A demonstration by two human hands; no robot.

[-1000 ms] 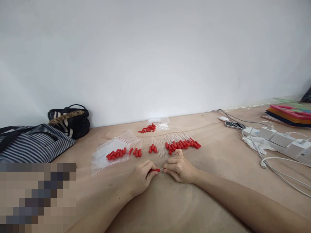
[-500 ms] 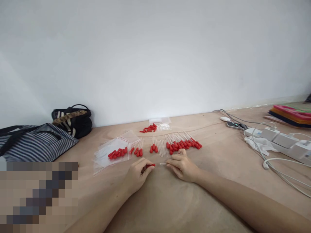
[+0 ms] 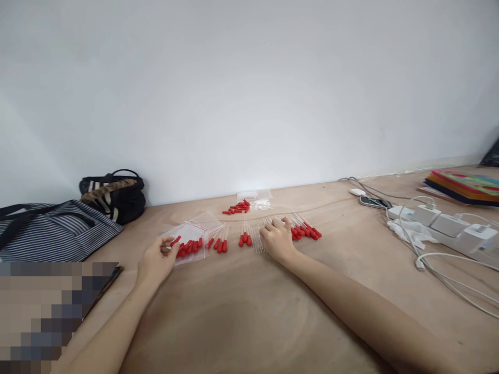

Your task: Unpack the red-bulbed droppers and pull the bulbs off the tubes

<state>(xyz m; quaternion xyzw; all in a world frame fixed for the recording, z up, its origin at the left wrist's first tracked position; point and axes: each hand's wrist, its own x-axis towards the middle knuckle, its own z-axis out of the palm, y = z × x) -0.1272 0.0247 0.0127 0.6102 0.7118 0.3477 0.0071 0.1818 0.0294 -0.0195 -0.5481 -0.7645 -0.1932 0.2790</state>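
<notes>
Red bulbs (image 3: 190,247) between striped bag (image 3: 58,231) and chargers (image 3: 476,239)

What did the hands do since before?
They moved apart. The left hand went left to the plastic bags, pinching a red bulb. The right hand reached forward to the clear tubes; whether it still holds the one it pinched before is hidden. The striped bag, black bag and white plugs stayed put.

I count three red-bulbed droppers (image 3: 245,239) in the small middle group (the fuller row (image 3: 305,231) overlaps too much to number), one striped bag (image 3: 58,231), one black bag (image 3: 128,200), and one power strip (image 3: 485,253).
</notes>
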